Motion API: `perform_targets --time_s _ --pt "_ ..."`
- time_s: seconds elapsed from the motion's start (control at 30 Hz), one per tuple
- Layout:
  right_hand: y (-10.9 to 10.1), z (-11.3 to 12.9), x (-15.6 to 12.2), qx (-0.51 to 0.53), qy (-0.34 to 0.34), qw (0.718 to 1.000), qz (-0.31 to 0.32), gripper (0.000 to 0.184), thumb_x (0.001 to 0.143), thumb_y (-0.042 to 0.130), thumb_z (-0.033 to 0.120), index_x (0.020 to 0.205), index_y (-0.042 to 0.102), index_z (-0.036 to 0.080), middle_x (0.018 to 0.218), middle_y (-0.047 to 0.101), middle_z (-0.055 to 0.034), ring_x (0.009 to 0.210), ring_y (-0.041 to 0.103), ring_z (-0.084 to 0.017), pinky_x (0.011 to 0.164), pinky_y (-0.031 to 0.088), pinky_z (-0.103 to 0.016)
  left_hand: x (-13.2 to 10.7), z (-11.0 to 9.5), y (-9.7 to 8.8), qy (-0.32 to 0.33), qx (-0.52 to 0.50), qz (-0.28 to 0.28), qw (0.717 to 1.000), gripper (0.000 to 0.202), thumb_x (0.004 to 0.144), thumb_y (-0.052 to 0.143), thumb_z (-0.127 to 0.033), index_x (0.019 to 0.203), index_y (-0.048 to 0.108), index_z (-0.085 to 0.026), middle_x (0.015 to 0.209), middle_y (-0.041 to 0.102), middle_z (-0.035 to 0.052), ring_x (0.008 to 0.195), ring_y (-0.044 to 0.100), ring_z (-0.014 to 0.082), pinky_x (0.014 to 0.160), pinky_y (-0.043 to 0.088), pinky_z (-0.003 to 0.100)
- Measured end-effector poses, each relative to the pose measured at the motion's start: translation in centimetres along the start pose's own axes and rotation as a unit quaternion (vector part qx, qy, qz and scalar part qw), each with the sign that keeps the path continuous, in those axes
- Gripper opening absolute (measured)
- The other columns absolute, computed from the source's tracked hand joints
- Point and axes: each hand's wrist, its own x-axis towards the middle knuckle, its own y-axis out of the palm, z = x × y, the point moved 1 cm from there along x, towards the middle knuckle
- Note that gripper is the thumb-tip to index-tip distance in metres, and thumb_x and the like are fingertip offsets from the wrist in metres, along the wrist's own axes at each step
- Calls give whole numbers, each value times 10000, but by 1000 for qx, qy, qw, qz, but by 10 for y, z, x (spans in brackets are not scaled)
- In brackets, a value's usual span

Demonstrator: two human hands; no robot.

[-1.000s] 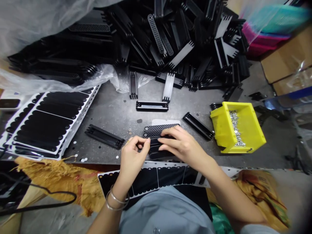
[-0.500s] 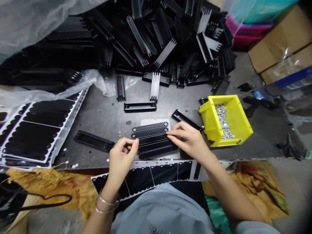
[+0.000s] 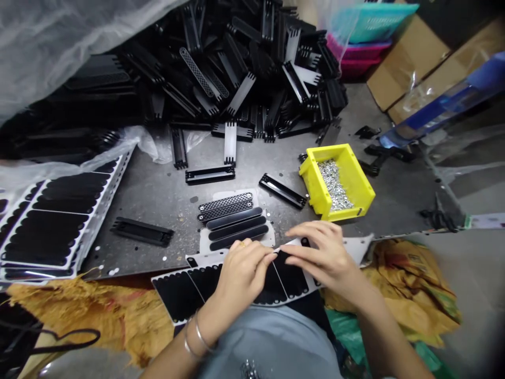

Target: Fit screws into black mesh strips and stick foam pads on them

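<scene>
Your dark grey, speckled bench (image 3: 148, 184) runs beyond your fingertips, with cardboard boxes (image 3: 406, 60) far to their right. One sheet of black stickers (image 3: 274, 287) spans your lap, directly beneath both hands. Your left hand (image 3: 244, 271) pinches thumb to forefinger at its upper edge; your right hand (image 3: 327, 255) bends just beside, though whether either grips the sheet can't be told. Just past your left fingers, two patterned bars (image 3: 224, 206) and three smooth bars (image 3: 236, 227) lie side by side. One yellow bin (image 3: 361, 184) stands beyond your right fingers.
</scene>
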Motion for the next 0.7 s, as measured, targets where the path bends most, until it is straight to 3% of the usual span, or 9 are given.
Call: perform_targets --time_s 0.07,0.17,0.27,0.33,0.4,0.47,0.53,0.6,0.7 --pt "11 6 0 -40 -15 999 -33 289 981 703 315 1270 709 333 1285 707 -65 1179 590 -261 992 403 -471 -4 0 -2 -8 15 -11 1000 243 1066 483 -198 931 685 -206 793 689 22 741 578 173 705 402 333" --pt "19 10 -11 -26 -55 996 -72 252 958 720 217 1189 732 316 1200 724 -54 1112 598 -240 952 445 -438 -15 4 -4 -8 50 -54 997 225 1060 485 -176 939 674 -194 777 675 25 714 578 165 689 407 319" --pt "6 6 -24 157 -16 986 -58 121 934 751 380 1002 718 285 1149 680 -61 1066 637 -256 916 519 -455 -27 14 0 10 119 -129 984 123 1031 554 -141 1016 673 -168 777 683 26 689 576 160 677 408 311" --pt "-9 2 -21 312 60 943 -100 222 942 711 494 1004 675 283 1130 608 -66 931 673 -235 795 585 -439 -31 20 5 41 168 -157 972 113 1005 610 -128 1091 677 -157 769 686 21 675 569 165 663 395 317" --pt "-16 1 -3 342 118 920 -152 158 963 704 410 1071 668 300 1091 552 -57 834 660 -194 671 589 -368 -31 23 8 67 190 -172 964 165 983 665 -148 1146 680 -166 804 711 21 696 594 168 672 395 323" --pt "-9 6 29 241 121 952 -144 207 963 695 240 1156 699 317 1063 549 -56 888 651 -189 693 587 -333 -30 25 2 66 187 -196 960 222 968 705 -193 1188 683 -186 913 747 42 799 655 181 746 429 329" --pt "12 13 66 145 53 984 -89 364 993 610 156 1309 679 322 1081 595 -68 984 658 -200 823 598 -356 -27 31 -15 19 168 -233 958 244 964 715 -225 1205 684 -209 1001 760 59 926 688 203 868 449 353" --pt "40 19 101 124 -31 991 -38 420 1027 555 154 1419 615 291 1143 667 -82 1048 674 -205 902 589 -377 -26 45 -40 -70 146 -268 950 180 970 699 -245 1150 701 -231 985 763 44 946 690 211 926 445 378" --pt "74 20 135 116 -107 987 7 235 1042 582 229 1226 727 238 1125 744 -81 1014 692 -210 890 569 -390 -24 74 -71 -193 83 -265 941 130 984 650 -287 1073 736 -244 926 767 20 836 682 189 858 482 357"
